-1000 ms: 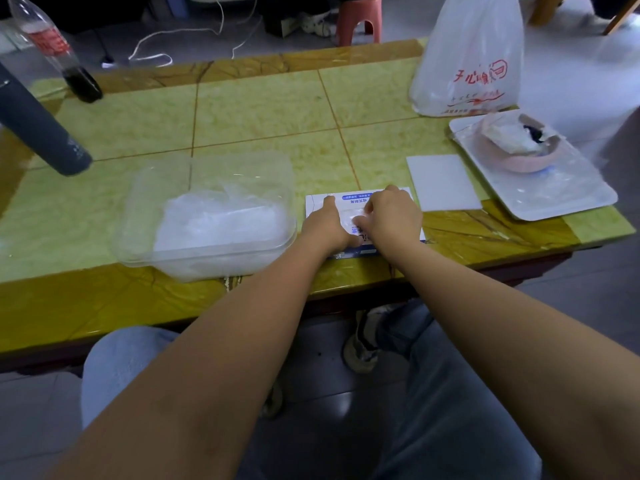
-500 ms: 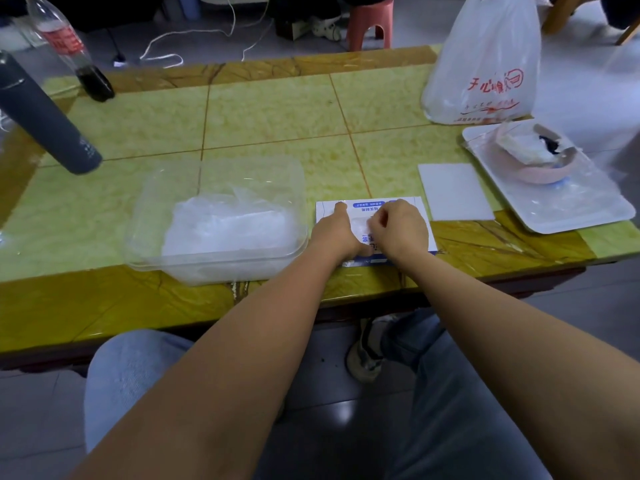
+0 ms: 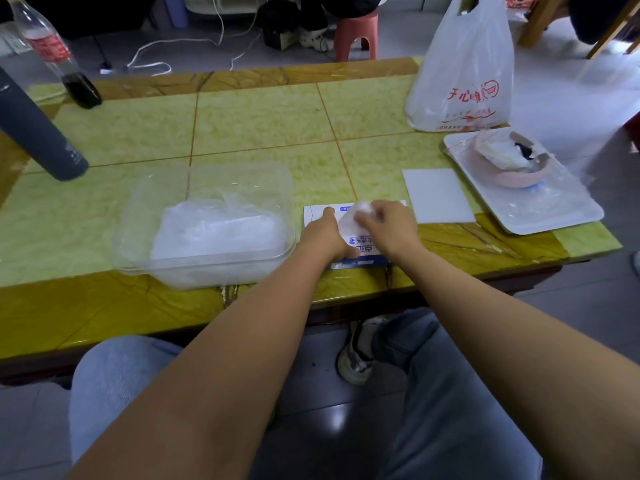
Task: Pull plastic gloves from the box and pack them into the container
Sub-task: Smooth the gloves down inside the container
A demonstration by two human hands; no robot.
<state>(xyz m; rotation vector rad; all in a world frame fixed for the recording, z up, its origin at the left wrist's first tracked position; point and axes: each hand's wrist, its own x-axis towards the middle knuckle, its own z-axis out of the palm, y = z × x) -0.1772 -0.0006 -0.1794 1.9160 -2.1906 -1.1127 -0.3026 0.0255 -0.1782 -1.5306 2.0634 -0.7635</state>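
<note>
Standing at left on the table (image 3: 259, 126), the clear container (image 3: 145, 202) holds a heap of plastic gloves (image 3: 214, 230). Just beside it, the left hand (image 3: 322, 237) presses flat on the box (image 3: 362, 249), fingers straight. Above the box, the right hand (image 3: 388, 226) pinches a glove (image 3: 351, 218), apparently between thumb and fingertips; blur obscures detail. A white card (image 3: 438, 195) lies further right.

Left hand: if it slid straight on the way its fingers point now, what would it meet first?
Probably nothing soon: the left hand presses on the glove box, pointing away across the table. Past the box's far edge only bare tile shows; the glove sits just right of that line.
</note>
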